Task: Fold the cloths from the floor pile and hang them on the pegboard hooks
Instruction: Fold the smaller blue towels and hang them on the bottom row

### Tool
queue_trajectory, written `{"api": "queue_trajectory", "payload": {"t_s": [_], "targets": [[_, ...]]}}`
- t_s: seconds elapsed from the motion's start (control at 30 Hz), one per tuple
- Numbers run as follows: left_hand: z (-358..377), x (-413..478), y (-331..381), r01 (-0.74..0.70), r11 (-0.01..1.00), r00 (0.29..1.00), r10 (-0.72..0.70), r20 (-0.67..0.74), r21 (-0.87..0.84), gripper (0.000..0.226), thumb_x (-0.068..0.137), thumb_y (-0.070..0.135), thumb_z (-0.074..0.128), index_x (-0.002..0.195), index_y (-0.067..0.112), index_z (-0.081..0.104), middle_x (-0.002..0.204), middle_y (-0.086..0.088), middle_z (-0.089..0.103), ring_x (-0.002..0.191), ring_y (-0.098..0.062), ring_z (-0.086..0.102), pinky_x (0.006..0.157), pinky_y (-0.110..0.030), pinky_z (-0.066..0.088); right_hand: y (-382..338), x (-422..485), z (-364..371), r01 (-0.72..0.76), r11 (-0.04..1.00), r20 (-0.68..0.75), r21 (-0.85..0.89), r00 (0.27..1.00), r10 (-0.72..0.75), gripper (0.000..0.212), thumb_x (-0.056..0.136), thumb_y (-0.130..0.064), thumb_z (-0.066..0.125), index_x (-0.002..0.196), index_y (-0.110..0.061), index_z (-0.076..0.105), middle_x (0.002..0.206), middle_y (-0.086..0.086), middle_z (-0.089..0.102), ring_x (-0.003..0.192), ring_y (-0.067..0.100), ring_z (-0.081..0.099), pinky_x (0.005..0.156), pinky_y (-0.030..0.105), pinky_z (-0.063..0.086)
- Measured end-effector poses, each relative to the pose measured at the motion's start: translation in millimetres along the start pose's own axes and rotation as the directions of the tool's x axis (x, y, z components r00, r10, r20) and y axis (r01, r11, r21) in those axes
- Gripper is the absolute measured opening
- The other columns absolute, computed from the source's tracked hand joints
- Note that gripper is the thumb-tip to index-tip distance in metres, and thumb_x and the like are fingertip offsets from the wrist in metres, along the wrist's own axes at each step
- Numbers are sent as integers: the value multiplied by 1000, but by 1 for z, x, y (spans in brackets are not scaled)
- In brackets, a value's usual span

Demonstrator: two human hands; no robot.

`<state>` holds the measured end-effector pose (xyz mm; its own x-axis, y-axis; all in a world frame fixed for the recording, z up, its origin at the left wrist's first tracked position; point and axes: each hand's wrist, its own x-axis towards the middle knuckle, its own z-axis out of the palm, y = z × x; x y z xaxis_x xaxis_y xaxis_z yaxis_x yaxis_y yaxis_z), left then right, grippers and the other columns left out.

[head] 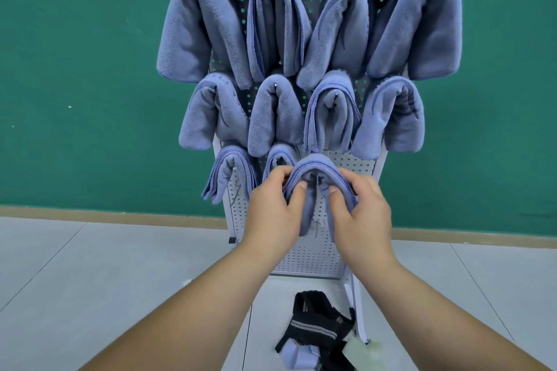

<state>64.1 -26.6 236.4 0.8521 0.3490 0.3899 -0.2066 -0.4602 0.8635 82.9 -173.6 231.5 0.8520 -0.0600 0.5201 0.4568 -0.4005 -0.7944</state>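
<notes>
A folded blue cloth [313, 169] arches over a hook low on the white pegboard [310, 253]. My left hand [271, 208] pinches its left side and my right hand [358, 211] pinches its right side, thumbs on the inner face. Several folded blue cloths [277, 27] hang on hooks in rows above, and two more [226, 175] hang to the left in the same bottom row. On the floor below lies a small pile with a blue cloth [297, 354] among dark fabric.
A dark striped fabric item [319, 325] lies on the grey tiled floor by the pegboard's white leg [358, 316]. A green wall [90, 84] with a tan baseboard stands behind the board.
</notes>
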Motion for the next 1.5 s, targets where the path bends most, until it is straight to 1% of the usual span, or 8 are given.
{"api": "queue_trajectory", "payload": {"t_s": [0.07,0.17,0.33,0.47,0.73,1.13,1.3,1.5], "targets": [[-3,4,6,-116,988,991,122,-61,103,15,103,31,60,116,35,66,96,15,72,90,-6,66,79,-28,52,-4,9,1,31,999,-35,-24,999,-32,31,101,-14,61,126,-28,71,106,-8,59,98,-1,59,84,6,40],[-4,15,15,-187,968,972,207,-111,165,17,105,32,57,118,33,67,93,13,72,88,-12,66,79,-33,52,-7,23,5,67,996,-62,-55,996,-70,32,102,-15,59,130,-28,70,108,-8,58,96,0,56,84,6,38],[10,31,14,-190,925,967,235,-102,328,16,104,29,58,110,21,70,84,-6,72,80,-34,64,72,-44,53,5,42,16,21,985,-67,-173,997,-33,34,104,-24,56,136,-27,67,114,-6,56,99,13,56,85,31,43],[24,34,13,-152,887,981,188,-40,436,23,107,30,52,112,13,68,91,-14,72,86,-38,65,74,-43,51,23,46,22,33,957,-75,-289,996,-57,35,104,-23,54,136,-26,66,115,-1,56,102,23,57,80,38,50],[45,41,-7,-67,955,980,118,-162,289,20,106,28,50,101,21,68,74,-8,67,69,-36,61,67,-47,54,48,53,31,40,919,-93,-391,992,-83,33,103,-24,57,135,-27,67,107,4,56,103,32,57,71,42,52],[64,35,-42,-104,928,990,132,-54,358,23,105,36,60,90,18,63,69,-7,65,63,-32,57,62,-43,50,66,45,41,62,847,7,-527,998,-69,38,105,-39,52,141,-31,60,109,1,60,103,29,58,69,44,54],[58,25,-48,-130,887,991,128,36,443,23,104,39,59,106,17,63,81,-6,69,73,-30,65,69,-46,55,69,30,37,129,755,127,-643,990,-61,42,102,-40,56,137,-17,58,113,7,58,102,33,57,75,47,53],[42,4,-46,-163,830,985,105,137,534,43,104,45,57,134,15,57,109,-5,70,95,-28,69,77,-41,56,72,11,23,157,686,230,-710,973,16,71,100,-49,59,156,-10,40,145,10,52,135,32,49,99,49,52]]}}
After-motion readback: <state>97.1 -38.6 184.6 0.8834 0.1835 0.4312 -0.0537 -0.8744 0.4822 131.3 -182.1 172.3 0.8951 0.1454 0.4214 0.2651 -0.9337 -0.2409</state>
